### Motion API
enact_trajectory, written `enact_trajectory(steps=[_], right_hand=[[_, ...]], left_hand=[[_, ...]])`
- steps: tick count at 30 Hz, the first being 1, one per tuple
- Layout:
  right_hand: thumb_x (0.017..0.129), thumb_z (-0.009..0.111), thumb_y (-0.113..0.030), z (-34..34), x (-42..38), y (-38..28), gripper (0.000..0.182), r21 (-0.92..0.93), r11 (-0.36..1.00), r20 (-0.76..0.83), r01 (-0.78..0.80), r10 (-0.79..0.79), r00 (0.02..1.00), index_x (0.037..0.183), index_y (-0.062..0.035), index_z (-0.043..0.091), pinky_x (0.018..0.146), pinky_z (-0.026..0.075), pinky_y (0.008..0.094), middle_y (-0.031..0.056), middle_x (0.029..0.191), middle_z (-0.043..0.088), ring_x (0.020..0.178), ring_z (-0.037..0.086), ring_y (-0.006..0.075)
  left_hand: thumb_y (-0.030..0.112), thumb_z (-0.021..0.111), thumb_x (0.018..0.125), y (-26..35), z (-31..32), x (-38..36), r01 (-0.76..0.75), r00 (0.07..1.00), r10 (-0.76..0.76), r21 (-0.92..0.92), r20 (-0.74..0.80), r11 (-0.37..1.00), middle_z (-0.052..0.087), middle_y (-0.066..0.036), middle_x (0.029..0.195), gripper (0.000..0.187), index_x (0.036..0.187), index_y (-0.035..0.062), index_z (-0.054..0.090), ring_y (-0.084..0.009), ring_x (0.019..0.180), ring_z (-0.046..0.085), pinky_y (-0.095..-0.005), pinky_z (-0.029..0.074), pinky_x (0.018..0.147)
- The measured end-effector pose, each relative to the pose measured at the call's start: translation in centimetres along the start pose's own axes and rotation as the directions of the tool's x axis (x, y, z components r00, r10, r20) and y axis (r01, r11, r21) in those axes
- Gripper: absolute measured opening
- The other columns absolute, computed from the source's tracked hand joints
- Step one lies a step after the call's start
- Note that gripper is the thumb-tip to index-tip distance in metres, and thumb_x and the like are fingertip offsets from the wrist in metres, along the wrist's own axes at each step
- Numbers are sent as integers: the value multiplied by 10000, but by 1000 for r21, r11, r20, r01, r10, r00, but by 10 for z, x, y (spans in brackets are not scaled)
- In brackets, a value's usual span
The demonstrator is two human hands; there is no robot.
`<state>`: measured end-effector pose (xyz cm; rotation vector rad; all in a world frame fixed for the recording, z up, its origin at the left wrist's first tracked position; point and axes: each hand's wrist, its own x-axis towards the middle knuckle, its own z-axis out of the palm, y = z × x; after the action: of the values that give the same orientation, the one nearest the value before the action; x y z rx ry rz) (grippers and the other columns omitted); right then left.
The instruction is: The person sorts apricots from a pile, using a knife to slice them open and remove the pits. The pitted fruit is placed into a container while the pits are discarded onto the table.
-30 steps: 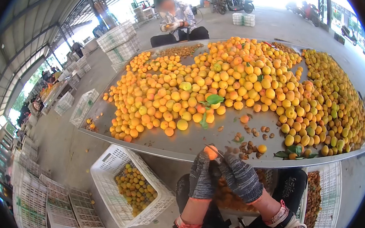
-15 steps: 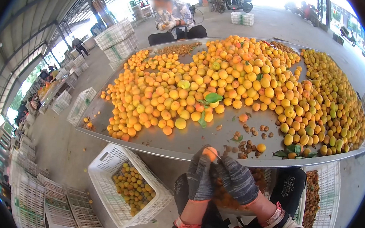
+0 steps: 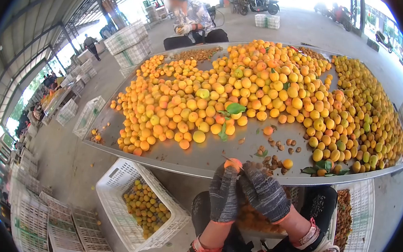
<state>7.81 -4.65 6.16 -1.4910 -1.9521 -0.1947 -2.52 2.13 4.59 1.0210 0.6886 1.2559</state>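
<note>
My left hand (image 3: 223,196), in a dark grey knit glove, is closed around an orange apricot (image 3: 232,164) just over the near edge of the metal table (image 3: 198,161). Right beside it, my right hand (image 3: 263,193) wears the same kind of glove. Its fingers are pinched against the fruit's right side, and what they grip is too small to make out. A thin dark sliver shows at the upper left of the apricot. Beyond my hands lie loose pits (image 3: 270,163) and a large heap of apricots (image 3: 203,102).
Below the table on the left, a white crate (image 3: 111,185) holds greenish-yellow apricots. Another crate (image 3: 364,224) with brown pits stands at right. Smaller, greener apricots (image 3: 372,116) cover the table's right side. Across the table a person (image 3: 191,21) sits. Stacked crates (image 3: 128,39) stand at left.
Both my hands have shifted slightly right and turned a little, still together at the apricot. The seated person's hands have lowered somewhat. A distant person at left has moved right.
</note>
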Motion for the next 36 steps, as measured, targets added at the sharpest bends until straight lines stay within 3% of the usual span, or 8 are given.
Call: enact_trajectory(steps=[7,9,16,22,27,28,30,36], right_hand=[[718,544,-82,-2,-7,9,467,379,884,105,-272,251,962,1168,22,471,703,482,378,181,1065,512,880,554,320],[730,532,-83,-3,-8,14,480,-100,990,54,96,-91,994,1191,26,452,699,481,368,175,1056,517,890,551,308],[746,521,-85,3,-14,13,478,-179,981,-8,80,-83,997,1205,20,441,731,477,359,169,1085,513,939,542,286],[797,507,-74,7,-14,23,390,330,941,83,-77,52,995,1174,22,469,798,461,331,173,1137,494,1005,523,275],[837,514,-54,-16,3,10,285,736,78,581,-672,435,688,1117,3,521,727,466,304,147,1025,560,911,569,253],[837,514,-54,-11,0,14,285,737,80,580,-671,435,689,1117,3,521,727,466,304,147,1025,560,911,569,253],[817,530,-52,1,-4,24,335,270,963,7,-6,5,1000,1147,-7,497,690,471,325,147,980,576,861,580,261],[792,499,-107,8,-4,16,359,-74,997,108,-18,26,994,1136,-7,481,667,480,371,151,955,562,847,569,284]], left_hand=[[252,582,839,15,-12,3,244,954,-265,155,138,957,538,42,662,247,976,47,598,-37,546,469,-184,341,468],[197,598,838,16,-14,5,335,924,-341,64,172,940,590,10,883,248,1028,37,593,-61,779,503,-198,406,701],[173,608,830,14,-1,-1,443,895,-437,-59,92,895,590,16,863,223,1010,41,600,-52,741,514,-174,408,640],[190,645,797,2,-6,3,185,977,-186,18,104,983,553,38,694,216,967,66,599,-25,498,443,-164,320,421],[145,609,818,3,-7,2,146,968,-147,21,203,989,566,26,770,178,970,54,589,-49,591,501,-178,377,491],[145,609,818,-1,-5,2,145,968,-146,20,204,989,566,26,770,178,970,54,589,-49,591,501,-178,377,491],[154,556,851,-10,-2,3,-59,993,45,128,113,990,578,-1,824,169,967,35,581,-77,716,519,-206,410,615],[207,482,894,-12,-5,2,32,996,-54,279,72,960,560,-20,837,224,968,18,576,-71,757,479,-225,403,688]])
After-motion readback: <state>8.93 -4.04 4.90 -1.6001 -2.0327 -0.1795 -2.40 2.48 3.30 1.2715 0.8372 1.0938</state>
